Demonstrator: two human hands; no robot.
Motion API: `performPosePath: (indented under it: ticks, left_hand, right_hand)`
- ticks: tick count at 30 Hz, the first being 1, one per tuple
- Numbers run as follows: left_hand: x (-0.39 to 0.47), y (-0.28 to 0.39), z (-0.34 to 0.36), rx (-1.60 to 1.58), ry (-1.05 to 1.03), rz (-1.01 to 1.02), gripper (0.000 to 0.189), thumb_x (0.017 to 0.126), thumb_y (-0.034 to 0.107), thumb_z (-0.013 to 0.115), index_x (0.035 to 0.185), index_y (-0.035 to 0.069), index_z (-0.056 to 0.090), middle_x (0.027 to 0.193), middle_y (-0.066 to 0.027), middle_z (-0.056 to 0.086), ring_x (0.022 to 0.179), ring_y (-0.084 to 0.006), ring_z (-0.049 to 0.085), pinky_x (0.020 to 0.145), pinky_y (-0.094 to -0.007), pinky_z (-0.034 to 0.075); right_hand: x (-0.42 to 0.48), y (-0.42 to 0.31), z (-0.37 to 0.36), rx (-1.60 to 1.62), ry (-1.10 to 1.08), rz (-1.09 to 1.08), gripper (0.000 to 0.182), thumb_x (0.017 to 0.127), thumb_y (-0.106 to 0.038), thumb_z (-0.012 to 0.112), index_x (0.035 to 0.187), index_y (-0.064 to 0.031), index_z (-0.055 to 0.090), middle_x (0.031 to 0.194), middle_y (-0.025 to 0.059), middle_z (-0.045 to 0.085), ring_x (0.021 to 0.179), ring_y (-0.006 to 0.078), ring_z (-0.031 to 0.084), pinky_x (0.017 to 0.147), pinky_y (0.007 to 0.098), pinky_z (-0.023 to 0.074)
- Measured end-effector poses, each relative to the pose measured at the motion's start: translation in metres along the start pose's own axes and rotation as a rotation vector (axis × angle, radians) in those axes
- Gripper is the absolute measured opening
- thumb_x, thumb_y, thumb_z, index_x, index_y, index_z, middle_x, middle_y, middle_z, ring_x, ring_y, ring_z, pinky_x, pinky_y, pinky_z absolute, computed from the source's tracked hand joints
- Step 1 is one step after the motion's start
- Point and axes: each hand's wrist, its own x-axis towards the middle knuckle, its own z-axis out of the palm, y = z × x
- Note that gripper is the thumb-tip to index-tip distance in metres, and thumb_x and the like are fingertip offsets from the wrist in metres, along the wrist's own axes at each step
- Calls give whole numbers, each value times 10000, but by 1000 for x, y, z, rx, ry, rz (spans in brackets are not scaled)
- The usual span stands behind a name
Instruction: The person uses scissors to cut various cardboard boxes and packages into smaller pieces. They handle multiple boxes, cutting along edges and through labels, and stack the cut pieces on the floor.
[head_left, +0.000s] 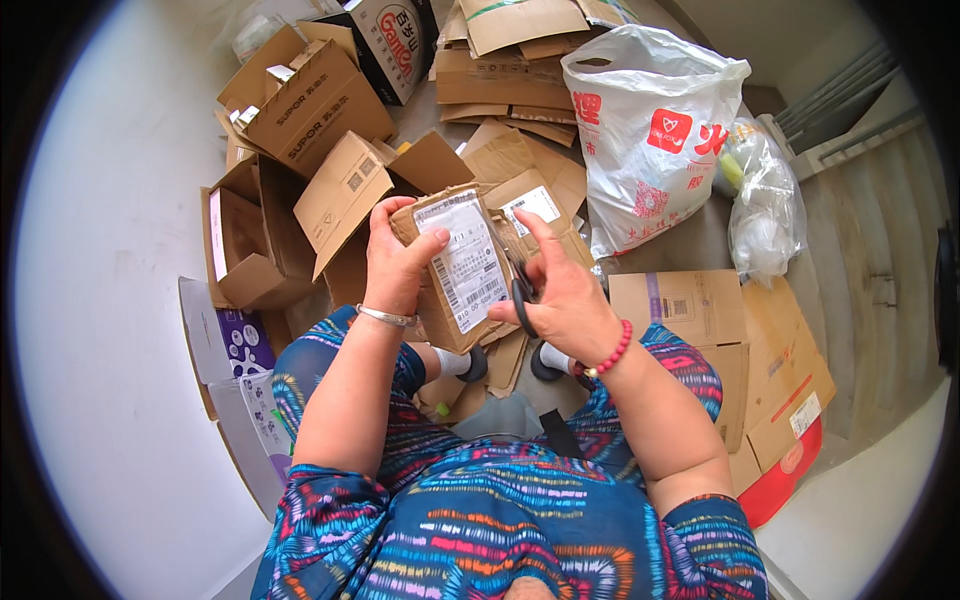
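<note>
My left hand (400, 259) grips a small brown cardboard box (444, 319) by its left side, the thumb lying on top. A white printed label (471, 262) covers much of the face turned up to me. At the box's right edge, my right hand (566, 289) holds black-handled scissors (523, 304), with fingers in and around the handle loops and the index finger stretched out. The blades run along the edge of the box and are partly hidden, so their tips cannot be made out. Both hands are above my knees.
Open cardboard boxes (300, 112) crowd the left. Flattened cardboard (502, 79) is stacked ahead, beside a large white plastic bag (652, 150). A clear plastic bag (769, 214) lies farther right, near a metal rack. More flat cardboard (784, 360) rests by my right knee, and a white wall stands left.
</note>
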Motion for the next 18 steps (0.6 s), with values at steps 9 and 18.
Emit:
performPosePath:
  ticks: [9,18]
  left_hand:
    - [-3,4,4,26,-82,-22,536,634,135,686,1079,35,405,942,-98,538,842,-159,545,741,-285,475]
    - [-3,1,1,88,-85,-18,518,607,132,675,1051,46,423,923,-90,533,831,-159,537,738,-288,469]
  right_hand:
    - [-2,0,-2,628,-242,174,596,772,-173,688,1299,-114,415,615,-24,539,520,34,493,464,175,398]
    - [-1,-1,-3,642,-240,181,585,772,-201,693,1286,-88,436,596,-17,536,492,36,483,442,174,387]
